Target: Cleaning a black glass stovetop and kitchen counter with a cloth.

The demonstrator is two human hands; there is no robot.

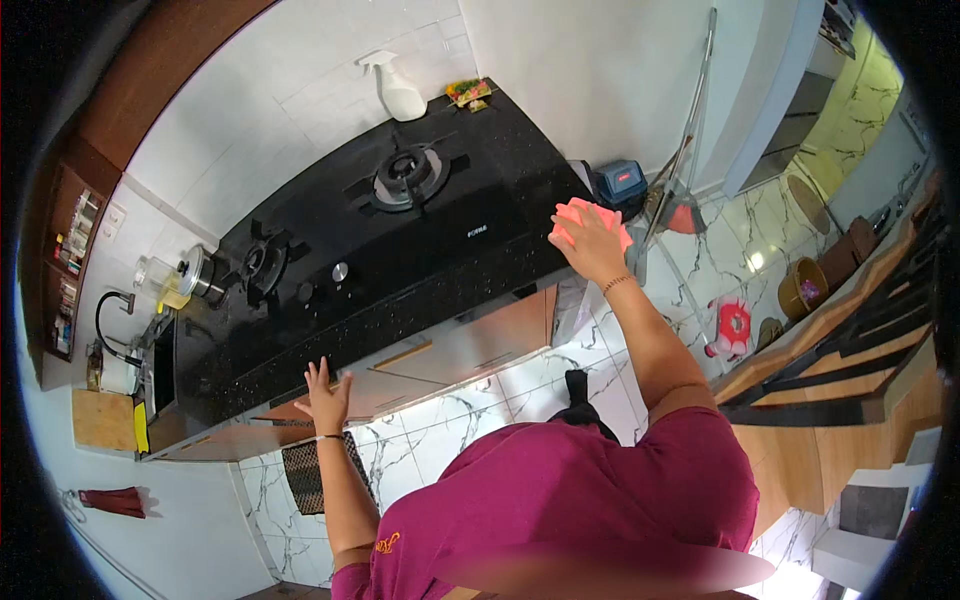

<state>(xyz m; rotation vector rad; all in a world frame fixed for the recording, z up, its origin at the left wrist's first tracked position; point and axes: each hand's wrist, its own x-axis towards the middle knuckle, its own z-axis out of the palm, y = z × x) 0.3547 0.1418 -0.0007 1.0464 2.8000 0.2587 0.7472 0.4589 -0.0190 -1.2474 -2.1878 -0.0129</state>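
Note:
My right hand (595, 241) lies over a bright pink cloth (624, 234) at the right end of the black speckled countertop (517, 262). Its fingers are spread across the cloth, whose edges show around them. Empty and with fingers apart, my left hand (328, 399) is by the counter's front edge; whether it touches cannot be told. Between and beyond the hands is a built-in black gas hob with a right burner (407, 176), a left burner (264, 261) and a silver knob (340, 271).
A white spray bottle (399, 90) and a small colourful item (469, 93) stand at the back. Left are a lidded pot (201, 276), a sink (163, 367) and a cutting board (105, 420). A broom (682, 214) and a blue-black device (621, 182) are beyond the right end.

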